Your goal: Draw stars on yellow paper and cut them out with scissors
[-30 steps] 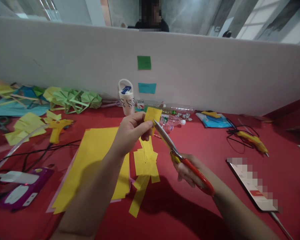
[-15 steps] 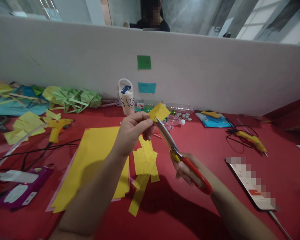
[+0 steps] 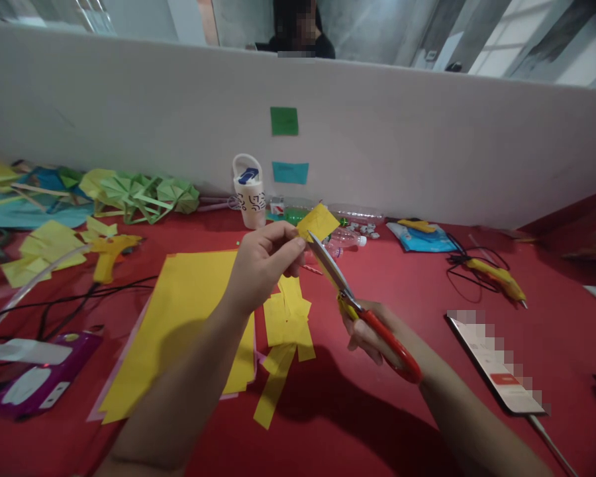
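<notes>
Between the thumb and fingers of my left hand (image 3: 268, 262) is a small piece of yellow paper (image 3: 320, 222), raised above the table. My right hand (image 3: 370, 331) grips red-handled scissors (image 3: 330, 262) whose blades point up and left. The blade tips meet the paper's lower edge close to my left thumb; whether they are cutting through it I cannot tell. Beneath my hands lie several cut yellow paper pieces and strips (image 3: 288, 318). A stack of yellow sheets (image 3: 193, 285) is under my left forearm, with pink paper showing at its edges.
A white tumbler (image 3: 251, 202) and clear plastic bottles (image 3: 360, 215) stand or lie along the partition (image 3: 129, 112). Yellow glue guns lie left (image 3: 110, 255) and right (image 3: 496, 278). A phone (image 3: 496, 364) is at right, a purple power strip (image 3: 44, 374) at left. A person (image 3: 300, 30) sits beyond.
The view has shifted slightly, moving the table things a little left and up. My hands, the paper and the scissors keep nearly the same pose.
</notes>
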{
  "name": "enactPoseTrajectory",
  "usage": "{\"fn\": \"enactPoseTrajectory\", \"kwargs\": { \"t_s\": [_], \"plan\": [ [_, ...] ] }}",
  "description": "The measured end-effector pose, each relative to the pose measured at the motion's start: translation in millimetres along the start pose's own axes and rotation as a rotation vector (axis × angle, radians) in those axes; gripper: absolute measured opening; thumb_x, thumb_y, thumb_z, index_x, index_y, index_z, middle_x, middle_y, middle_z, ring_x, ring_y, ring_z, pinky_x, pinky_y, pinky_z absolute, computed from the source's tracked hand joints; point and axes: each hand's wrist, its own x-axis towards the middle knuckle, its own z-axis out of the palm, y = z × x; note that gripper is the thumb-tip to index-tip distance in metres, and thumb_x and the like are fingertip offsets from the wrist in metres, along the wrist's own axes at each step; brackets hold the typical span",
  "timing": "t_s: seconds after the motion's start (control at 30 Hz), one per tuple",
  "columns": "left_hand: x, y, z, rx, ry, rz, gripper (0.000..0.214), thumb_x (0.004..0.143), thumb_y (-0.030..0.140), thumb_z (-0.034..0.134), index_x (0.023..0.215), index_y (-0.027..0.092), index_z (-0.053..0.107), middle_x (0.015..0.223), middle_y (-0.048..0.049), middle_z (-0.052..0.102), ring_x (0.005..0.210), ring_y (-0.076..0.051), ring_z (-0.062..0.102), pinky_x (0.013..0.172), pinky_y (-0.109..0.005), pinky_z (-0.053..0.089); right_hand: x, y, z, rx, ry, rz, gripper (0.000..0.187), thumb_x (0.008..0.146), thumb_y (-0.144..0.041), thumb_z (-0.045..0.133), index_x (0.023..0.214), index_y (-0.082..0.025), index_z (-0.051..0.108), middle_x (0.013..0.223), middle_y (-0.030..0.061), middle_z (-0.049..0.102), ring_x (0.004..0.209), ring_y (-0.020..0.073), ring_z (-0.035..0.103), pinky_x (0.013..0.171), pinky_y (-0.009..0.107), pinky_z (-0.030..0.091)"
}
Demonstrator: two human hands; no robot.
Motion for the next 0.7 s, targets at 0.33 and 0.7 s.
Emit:
{"fn": "enactPoseTrajectory", "kwargs": {
  "t_s": [0.33,0.7],
  "plan": [
    [1,0,-1.2,-0.014,-0.004,-0.001,0.014,0.074,0.024,0.063,0.062,0.019,0.058,0.05,0.0038,0.057,0.044,-0.007,0.05,0.044,-0.021,0.042,0,-7,-1,-0.017,-0.005,0.004,0.061,0.08,-0.081,0.055,0.065,-0.023,0.038,0.056,-0.0051,0.041,0.045,0.0073,0.035,0.04,0.022,0.027],
    [1,-1,-3.5,-0.038,-0.025,-0.012,0.011,0.072,0.023,0.065,0.064,0.018,0.06,0.051,0.004,0.057,0.043,-0.007,0.051,0.043,-0.019,0.043,0,5,0,0.052,-0.009,0.02,0.062,0.081,-0.081,0.053,0.068,-0.022,0.042,0.06,-0.0042,0.045,0.045,0.0058,0.038,0.034,0.019,0.029]
  ]
}}
